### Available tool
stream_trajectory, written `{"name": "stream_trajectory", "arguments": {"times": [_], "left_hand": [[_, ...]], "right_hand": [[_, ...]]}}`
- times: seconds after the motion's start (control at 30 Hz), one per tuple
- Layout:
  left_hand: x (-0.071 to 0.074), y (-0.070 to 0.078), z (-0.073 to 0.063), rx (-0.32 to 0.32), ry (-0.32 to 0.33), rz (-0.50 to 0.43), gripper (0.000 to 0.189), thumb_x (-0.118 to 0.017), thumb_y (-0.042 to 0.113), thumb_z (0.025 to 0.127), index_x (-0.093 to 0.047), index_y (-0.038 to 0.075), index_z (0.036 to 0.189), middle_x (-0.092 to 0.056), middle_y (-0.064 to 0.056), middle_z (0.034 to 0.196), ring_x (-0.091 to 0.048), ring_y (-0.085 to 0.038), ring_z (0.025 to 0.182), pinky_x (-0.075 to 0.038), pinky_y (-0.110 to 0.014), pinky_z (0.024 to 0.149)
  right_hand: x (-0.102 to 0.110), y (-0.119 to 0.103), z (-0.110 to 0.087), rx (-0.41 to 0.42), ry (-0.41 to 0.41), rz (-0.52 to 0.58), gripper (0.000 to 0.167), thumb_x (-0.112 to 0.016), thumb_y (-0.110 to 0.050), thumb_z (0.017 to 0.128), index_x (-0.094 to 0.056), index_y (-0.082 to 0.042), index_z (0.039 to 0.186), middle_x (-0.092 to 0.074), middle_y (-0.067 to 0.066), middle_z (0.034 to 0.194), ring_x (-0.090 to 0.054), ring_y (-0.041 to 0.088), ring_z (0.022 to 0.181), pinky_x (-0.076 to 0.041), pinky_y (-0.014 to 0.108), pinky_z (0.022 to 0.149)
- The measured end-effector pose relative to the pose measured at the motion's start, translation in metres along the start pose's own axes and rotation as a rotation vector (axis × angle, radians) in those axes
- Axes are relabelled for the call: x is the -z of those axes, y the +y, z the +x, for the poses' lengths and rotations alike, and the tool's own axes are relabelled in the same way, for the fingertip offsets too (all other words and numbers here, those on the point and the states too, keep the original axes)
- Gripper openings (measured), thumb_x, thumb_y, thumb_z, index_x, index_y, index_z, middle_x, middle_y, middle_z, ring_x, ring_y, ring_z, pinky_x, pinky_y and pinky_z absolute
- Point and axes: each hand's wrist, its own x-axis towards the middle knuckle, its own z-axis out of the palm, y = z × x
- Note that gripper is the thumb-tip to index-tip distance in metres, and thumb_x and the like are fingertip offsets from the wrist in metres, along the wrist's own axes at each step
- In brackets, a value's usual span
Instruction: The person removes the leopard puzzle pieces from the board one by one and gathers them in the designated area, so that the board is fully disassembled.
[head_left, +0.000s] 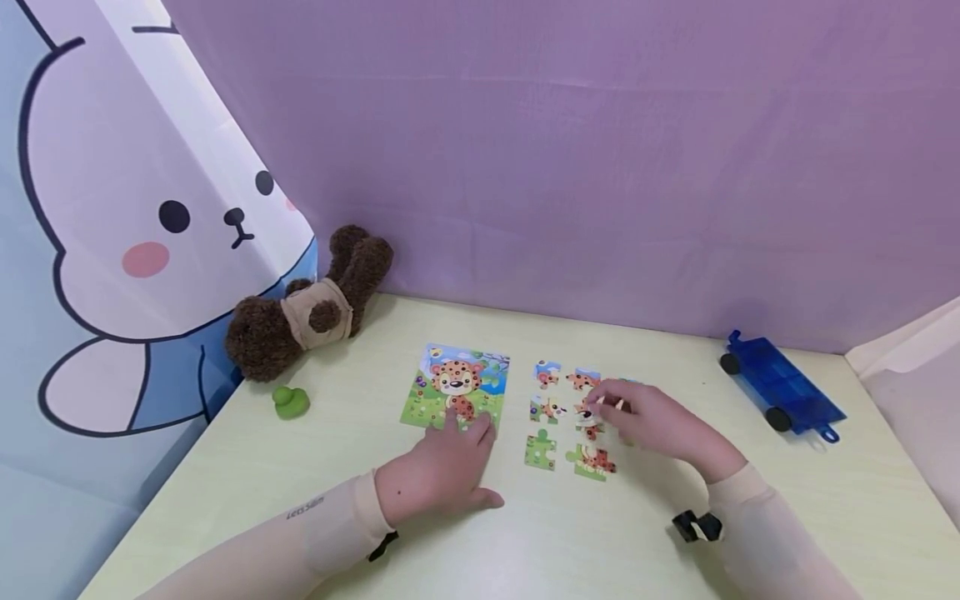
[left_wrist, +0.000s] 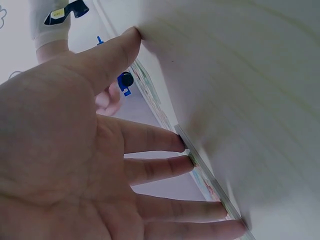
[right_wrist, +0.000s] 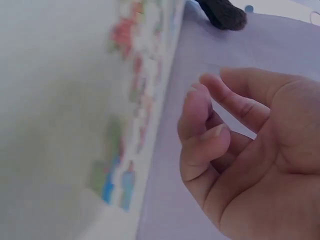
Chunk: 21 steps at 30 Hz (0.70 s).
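A square picture card (head_left: 420, 404) with a spotted leopard cub lies on the table. My left hand (head_left: 442, 471) rests its straight fingertips on the card's lower part, and the thumb points out over the tabletop. In the left wrist view the fingertips meet the card's thin edge (left_wrist: 202, 165). Right of the card, several jigsaw pieces lie spread in columns, among them a green corner piece (head_left: 540, 450) and a spotted body piece (head_left: 597, 460). Above the right-hand pieces hovers my right hand (head_left: 652, 421), its fingers loosely bent with nothing visible between them; it partly hides some pieces.
A brown teddy bear (head_left: 318, 315) lies at the back left, with a small green toy (head_left: 290, 402) in front of it. A blue toy wagon (head_left: 783, 383) stands at the far right. A purple cloth (head_left: 562, 167) hangs behind the table.
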Motion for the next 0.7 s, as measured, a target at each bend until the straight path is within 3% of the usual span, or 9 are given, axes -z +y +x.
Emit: {"name": "stream_trajectory", "arguments": {"times": [0.3,0.47,0.7], "left_hand": [[0.0,-0.005,0.002,-0.005,0.016,-0.035,0.101,-0.065,0.077,0.091,-0.046,0.008,0.162,-0.042,-0.01,0.171,-0.048,-0.058,0.146,-0.063,-0.057,0.099],[-0.002,-0.007,0.003,-0.001,0.031,-0.051,0.1,-0.066,0.076,0.09,-0.047,0.01,0.161,-0.045,-0.015,0.167,-0.05,-0.055,0.146,-0.064,-0.054,0.098],[-0.003,-0.007,0.001,0.019,0.042,-0.108,0.098,-0.07,0.074,0.089,-0.048,0.011,0.161,-0.043,-0.021,0.166,-0.048,-0.056,0.147,-0.062,-0.057,0.101]], "right_hand": [[0.021,-0.022,0.014,0.021,0.12,0.054,0.035,-0.057,-0.039,0.112,-0.063,-0.017,0.139,-0.069,0.016,0.119,-0.068,0.03,0.086,-0.057,0.037,0.069],[0.025,-0.036,0.024,0.038,0.137,0.089,0.037,-0.057,-0.044,0.111,-0.063,-0.02,0.139,-0.07,0.013,0.116,-0.067,0.028,0.086,-0.056,0.037,0.068],[0.019,-0.048,0.039,0.079,0.146,0.119,0.032,-0.059,-0.039,0.111,-0.064,-0.02,0.137,-0.07,0.009,0.111,-0.066,0.024,0.079,-0.058,0.038,0.068]]}}
